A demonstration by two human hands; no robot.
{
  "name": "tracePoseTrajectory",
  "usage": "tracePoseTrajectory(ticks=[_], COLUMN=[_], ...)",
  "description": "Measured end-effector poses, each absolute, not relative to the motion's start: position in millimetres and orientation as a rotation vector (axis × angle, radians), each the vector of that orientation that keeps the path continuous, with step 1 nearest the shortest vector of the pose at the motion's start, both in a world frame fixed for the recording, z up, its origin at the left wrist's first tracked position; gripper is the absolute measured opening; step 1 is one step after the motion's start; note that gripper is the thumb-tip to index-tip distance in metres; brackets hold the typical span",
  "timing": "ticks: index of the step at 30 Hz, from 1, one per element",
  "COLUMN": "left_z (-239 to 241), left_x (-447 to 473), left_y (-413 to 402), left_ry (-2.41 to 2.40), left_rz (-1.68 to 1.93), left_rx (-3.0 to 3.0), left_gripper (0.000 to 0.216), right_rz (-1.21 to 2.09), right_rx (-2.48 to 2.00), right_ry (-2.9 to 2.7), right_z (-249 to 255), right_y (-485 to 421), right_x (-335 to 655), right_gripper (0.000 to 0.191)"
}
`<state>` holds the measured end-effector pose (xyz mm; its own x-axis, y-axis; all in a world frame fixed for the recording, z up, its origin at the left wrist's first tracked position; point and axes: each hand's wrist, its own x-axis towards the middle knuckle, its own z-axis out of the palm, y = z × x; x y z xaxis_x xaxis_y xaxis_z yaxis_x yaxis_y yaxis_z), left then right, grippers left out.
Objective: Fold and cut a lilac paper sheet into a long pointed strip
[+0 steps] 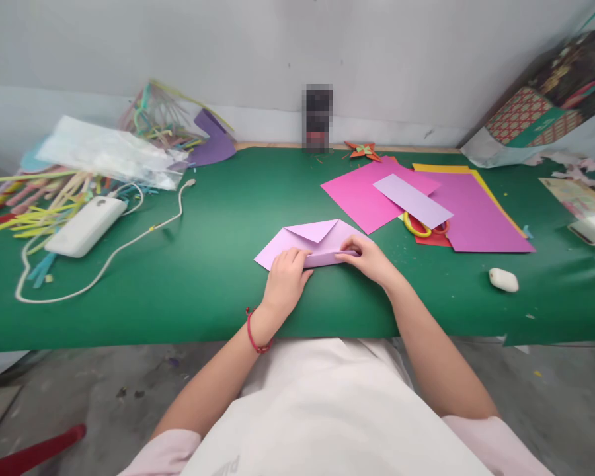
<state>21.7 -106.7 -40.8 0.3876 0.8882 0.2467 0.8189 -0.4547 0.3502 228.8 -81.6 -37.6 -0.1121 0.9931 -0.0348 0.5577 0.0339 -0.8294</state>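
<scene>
A pale purple folded paper (313,239) lies on the green table cover (213,264) just in front of me, with a triangular flap folded down at its top. My left hand (285,277) rests on its near left part, fingers curled and pressing the lower fold. My right hand (369,256) pinches the lower folded edge at the right, fingertips together on the paper.
Pink, magenta and yellow sheets (456,205) with a lilac strip (412,199) and yellow-handled scissors (419,227) lie at right. A white eraser-like lump (504,279) sits near right. A white power bank (85,226) with cable, paper strips and a plastic bag are left.
</scene>
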Motion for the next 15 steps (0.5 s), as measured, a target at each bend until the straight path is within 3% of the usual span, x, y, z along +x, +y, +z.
tracePoseTrajectory(ticks=[4,15], left_z=[-39.6,-34.3], left_x=[20.8,18.8], left_y=[-104.1,-90.5], left_ry=[1.404,1.443], left_rz=[0.502,0.44], left_rx=[2.419,2.36], left_gripper=[0.012,0.013], right_rz=[0.993,0.805], right_rx=[-1.45,-1.626], right_ry=[-1.765,-1.834], right_z=[-41.2,-32.3], right_y=[-97.2,-100.6], right_x=[232.4,222.1], right_gripper=[0.014,0.011])
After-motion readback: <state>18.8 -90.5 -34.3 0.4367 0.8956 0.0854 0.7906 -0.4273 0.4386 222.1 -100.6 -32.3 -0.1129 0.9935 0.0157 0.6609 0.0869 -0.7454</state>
